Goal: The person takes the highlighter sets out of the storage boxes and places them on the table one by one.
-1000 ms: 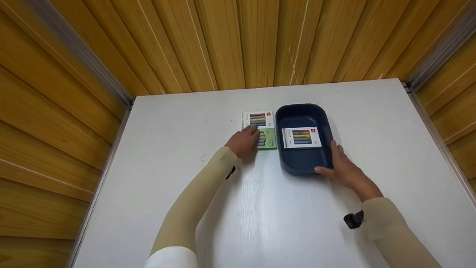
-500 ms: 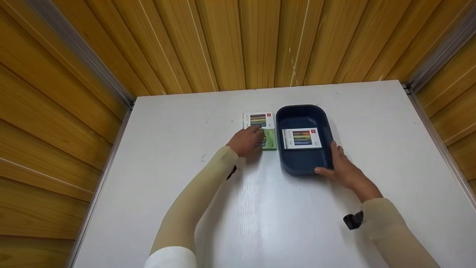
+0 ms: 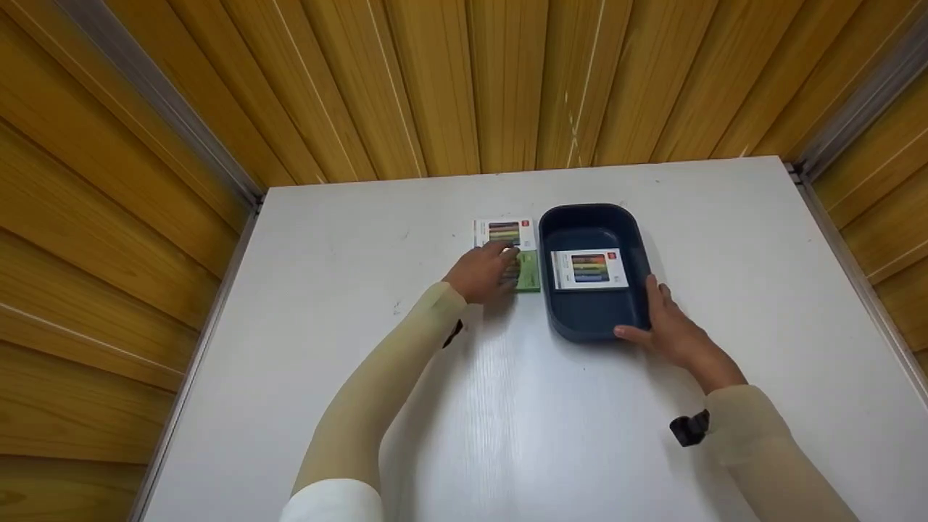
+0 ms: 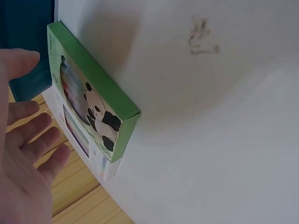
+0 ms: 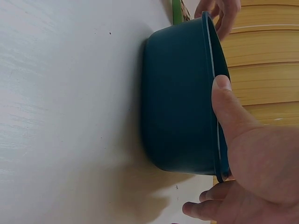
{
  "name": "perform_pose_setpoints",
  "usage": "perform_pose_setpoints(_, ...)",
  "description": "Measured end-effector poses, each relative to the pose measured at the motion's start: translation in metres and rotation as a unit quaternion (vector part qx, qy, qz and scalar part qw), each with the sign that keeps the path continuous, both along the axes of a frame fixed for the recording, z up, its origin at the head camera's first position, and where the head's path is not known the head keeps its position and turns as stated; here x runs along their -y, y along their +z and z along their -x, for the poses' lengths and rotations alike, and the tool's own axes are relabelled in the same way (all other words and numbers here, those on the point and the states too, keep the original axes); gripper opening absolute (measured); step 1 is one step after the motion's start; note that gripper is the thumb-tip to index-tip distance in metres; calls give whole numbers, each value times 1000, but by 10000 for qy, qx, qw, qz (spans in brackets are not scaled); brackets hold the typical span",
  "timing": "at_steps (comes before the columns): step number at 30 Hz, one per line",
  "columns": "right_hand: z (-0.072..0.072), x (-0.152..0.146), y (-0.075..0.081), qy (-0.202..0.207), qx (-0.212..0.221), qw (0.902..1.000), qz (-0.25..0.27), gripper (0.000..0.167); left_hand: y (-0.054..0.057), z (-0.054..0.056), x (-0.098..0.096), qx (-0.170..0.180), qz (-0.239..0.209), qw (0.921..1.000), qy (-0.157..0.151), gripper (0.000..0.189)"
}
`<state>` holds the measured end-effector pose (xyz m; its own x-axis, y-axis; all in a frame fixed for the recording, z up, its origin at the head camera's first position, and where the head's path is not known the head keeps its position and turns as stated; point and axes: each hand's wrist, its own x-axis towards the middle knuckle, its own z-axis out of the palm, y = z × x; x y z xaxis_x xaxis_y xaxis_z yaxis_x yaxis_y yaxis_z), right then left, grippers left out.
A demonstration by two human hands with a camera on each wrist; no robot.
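Note:
My left hand is over the green box, overlapping it in the head view. In the left wrist view its fingers spread apart with nothing between them. A panda picture and a window showing coloured sticks, like crayons, mark the green box. Behind it lies a similar white box. Another white box of coloured sticks is inside the dark blue tray. At the tray's near right corner is my right hand, its thumb on the rim and its fingers stretched along the outside.
The white table bears the tray and boxes. Yellow wooden panels stand behind the table and at both sides. Black wrist cameras are strapped to the sleeved forearms.
My left hand has shifted slightly right and away from me over the green box, covering more of its window. The boxes, the tray and my right hand stay in place.

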<state>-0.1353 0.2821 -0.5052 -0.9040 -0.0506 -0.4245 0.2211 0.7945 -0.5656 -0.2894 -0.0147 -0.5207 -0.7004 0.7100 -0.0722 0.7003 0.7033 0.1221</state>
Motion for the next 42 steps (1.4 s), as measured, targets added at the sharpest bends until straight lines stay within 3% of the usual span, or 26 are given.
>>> perform_pose_setpoints(10,0,0,0,-32,38,10000,4,120,7,-3,-3,37,-58,10000,43,57)
perform_pose_setpoints(21,1,-1,0,-17,62,10000,60,126,8,-1,-9,-253,-113,9994,-191,55)
perform_pose_setpoints(28,1,-1,0,-6,77,10000,53,125,12,-1,-15,-221,-315,9990,-242,53)
perform_pose_setpoints(42,1,0,-1,-17,24,10000,90,120,19,-4,-25,-102,-99,9998,-146,57)
